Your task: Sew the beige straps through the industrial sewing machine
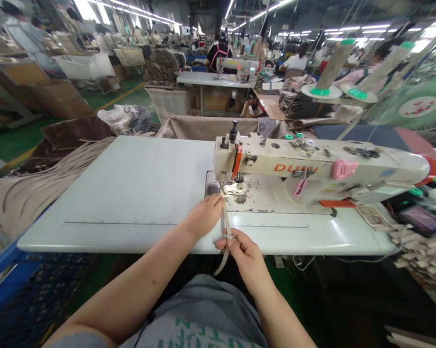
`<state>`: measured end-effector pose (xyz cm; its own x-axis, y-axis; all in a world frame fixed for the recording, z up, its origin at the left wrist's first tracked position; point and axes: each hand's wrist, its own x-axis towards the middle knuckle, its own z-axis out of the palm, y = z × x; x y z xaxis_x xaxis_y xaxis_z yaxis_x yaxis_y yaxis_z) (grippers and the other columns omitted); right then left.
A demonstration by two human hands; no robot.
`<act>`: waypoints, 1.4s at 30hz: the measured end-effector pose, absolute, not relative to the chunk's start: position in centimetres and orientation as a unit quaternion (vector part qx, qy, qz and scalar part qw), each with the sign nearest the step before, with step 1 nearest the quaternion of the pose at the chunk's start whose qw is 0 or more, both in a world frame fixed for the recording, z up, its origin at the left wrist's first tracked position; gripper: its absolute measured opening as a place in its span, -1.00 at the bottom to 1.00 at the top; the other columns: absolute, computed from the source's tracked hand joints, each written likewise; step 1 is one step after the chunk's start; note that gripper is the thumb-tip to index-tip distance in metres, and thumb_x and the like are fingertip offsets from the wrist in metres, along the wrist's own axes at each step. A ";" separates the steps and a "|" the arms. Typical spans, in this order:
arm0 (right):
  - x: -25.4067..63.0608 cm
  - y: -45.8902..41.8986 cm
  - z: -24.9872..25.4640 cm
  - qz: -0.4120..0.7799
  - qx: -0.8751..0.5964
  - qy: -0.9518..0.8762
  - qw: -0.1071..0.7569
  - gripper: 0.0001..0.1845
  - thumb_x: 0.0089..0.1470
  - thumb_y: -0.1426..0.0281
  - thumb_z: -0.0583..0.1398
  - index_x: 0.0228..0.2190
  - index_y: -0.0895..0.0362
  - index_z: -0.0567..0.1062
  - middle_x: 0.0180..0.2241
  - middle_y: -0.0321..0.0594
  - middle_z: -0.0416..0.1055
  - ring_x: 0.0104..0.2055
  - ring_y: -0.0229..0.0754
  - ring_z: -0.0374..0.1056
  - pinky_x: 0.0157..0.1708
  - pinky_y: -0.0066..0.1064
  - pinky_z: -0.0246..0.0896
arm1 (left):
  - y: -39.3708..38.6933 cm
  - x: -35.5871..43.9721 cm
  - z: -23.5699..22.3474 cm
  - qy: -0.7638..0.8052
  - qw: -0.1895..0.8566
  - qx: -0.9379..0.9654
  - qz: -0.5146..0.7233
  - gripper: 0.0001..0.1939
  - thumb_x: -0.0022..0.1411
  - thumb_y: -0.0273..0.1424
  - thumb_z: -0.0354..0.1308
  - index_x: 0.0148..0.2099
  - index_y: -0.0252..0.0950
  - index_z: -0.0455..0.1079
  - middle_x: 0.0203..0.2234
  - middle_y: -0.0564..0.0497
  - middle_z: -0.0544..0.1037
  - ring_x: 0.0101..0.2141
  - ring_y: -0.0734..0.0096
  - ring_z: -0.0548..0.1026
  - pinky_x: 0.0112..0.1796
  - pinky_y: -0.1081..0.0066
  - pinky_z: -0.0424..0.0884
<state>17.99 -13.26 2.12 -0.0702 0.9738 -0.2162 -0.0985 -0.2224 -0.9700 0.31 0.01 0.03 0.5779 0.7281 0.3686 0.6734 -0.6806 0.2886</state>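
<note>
A narrow beige strap (225, 227) runs from under the needle of the white sewing machine (312, 166) toward me and hangs over the table's front edge. My left hand (204, 214) rests on the table just in front of the needle, fingers curled against the strap. My right hand (241, 251) sits at the table edge and pinches the strap's nearer part between thumb and fingers.
The white sewing table (131, 193) spreads to the left. A heap of beige straps (29, 188) lies at its left side, and more stacked pieces (426, 256) at the right. A fabric bin (203, 126) stands behind. Other people work at machines farther back.
</note>
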 end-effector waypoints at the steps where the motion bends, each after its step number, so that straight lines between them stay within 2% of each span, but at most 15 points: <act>1: 18.0 -13.3 2.1 0.606 -0.504 -0.419 0.451 -0.45 0.29 -0.12 0.39 -0.01 0.06 0.68 -0.27 -0.15 0.75 -0.21 0.00 0.60 0.03 -0.10 0.50 | 0.0 0.3 0.1 0.397 0.054 0.886 0.232 -0.79 0.52 -0.56 0.06 0.08 -0.27 0.45 0.06 -0.18 0.61 0.09 0.08 0.64 0.22 0.07 0.62; 5: 17.9 -14.1 2.4 0.639 -0.497 -0.385 0.443 -0.44 0.19 -0.18 0.46 -0.21 0.08 0.72 -0.37 -0.18 0.72 -0.29 -0.06 0.59 -0.14 -0.23 0.49 | -0.1 0.4 0.4 0.399 0.042 0.888 0.227 -0.80 0.52 -0.56 0.09 0.08 -0.27 0.46 0.06 -0.18 0.61 0.10 0.09 0.64 0.22 0.10 0.62; 13: 18.0 -15.2 2.2 0.652 -0.510 -0.344 0.444 -0.41 0.10 -0.21 0.50 -0.35 0.10 0.73 -0.48 -0.22 0.67 -0.40 -0.15 0.49 -0.29 -0.35 0.35 | -0.1 0.5 0.4 0.390 0.018 0.893 0.225 -0.81 0.50 -0.58 0.10 0.05 -0.28 0.47 0.03 -0.17 0.63 0.08 0.11 0.66 0.22 0.14 0.63; 19: 18.2 -15.5 1.9 0.650 -0.511 -0.340 0.448 -0.42 0.14 -0.19 0.49 -0.38 0.10 0.73 -0.48 -0.22 0.66 -0.40 -0.16 0.46 -0.29 -0.36 0.30 | 0.0 0.3 -0.4 0.376 -0.008 0.901 0.216 -0.81 0.55 -0.53 0.08 0.07 -0.28 0.48 0.05 -0.19 0.64 0.12 0.08 0.64 0.25 0.08 0.61; 25: 18.3 -15.9 1.7 0.659 -0.500 -0.331 0.453 -0.43 0.14 -0.17 0.50 -0.40 0.11 0.75 -0.47 -0.21 0.66 -0.40 -0.17 0.46 -0.27 -0.37 0.34 | 0.1 0.2 -0.7 0.353 -0.042 0.913 0.198 -0.80 0.59 -0.52 0.05 0.06 -0.31 0.50 0.03 -0.18 0.65 0.11 0.07 0.64 0.24 0.12 0.60; 33: 18.2 -16.1 -0.8 0.666 -0.504 -0.352 0.423 -0.29 0.11 -0.31 0.42 -0.48 0.12 0.71 -0.60 -0.18 0.61 -0.55 -0.21 0.40 -0.50 -0.43 0.16 | 0.3 0.6 -0.5 0.367 -0.027 0.901 0.229 -0.77 0.54 -0.54 0.09 0.15 -0.34 0.47 0.13 -0.24 0.63 0.20 0.05 0.61 0.33 0.12 0.54; 42: 18.3 -16.3 -0.1 0.665 -0.511 -0.354 0.414 -0.29 0.05 -0.32 0.45 -0.47 0.12 0.71 -0.59 -0.19 0.61 -0.54 -0.21 0.37 -0.45 -0.41 0.16 | 0.2 0.8 -0.5 0.386 -0.024 0.892 0.234 -0.81 0.55 -0.54 0.11 0.10 -0.32 0.48 0.11 -0.21 0.63 0.15 0.07 0.63 0.30 0.11 0.58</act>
